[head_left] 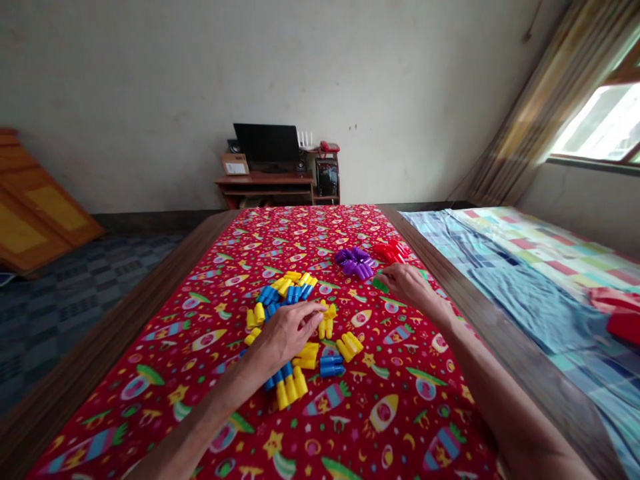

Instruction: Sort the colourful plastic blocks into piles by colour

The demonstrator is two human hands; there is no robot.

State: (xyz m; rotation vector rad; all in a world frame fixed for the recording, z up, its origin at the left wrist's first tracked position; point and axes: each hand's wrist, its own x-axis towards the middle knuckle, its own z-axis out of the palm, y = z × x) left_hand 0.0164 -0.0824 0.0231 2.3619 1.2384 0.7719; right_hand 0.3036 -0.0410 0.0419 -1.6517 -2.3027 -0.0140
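"Where is the green piece (381, 283), please?"
"From my remote seat: toward the right edge of the bench (505, 340), against the tips of my right hand (413, 285), the nearer one; long axis hidden. These fingers are together; clamped or not, I cannot tell"
"And left hand (290, 330)?"
"Near yellow pieces (325, 327), its hold also unclear"

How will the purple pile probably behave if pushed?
The purple pile would likely scatter, since it seems loosely heaped. Its glossy surfaces suggest stiff, slightly slippery plastic. Lying low on the cloth, it may slide more than tip.
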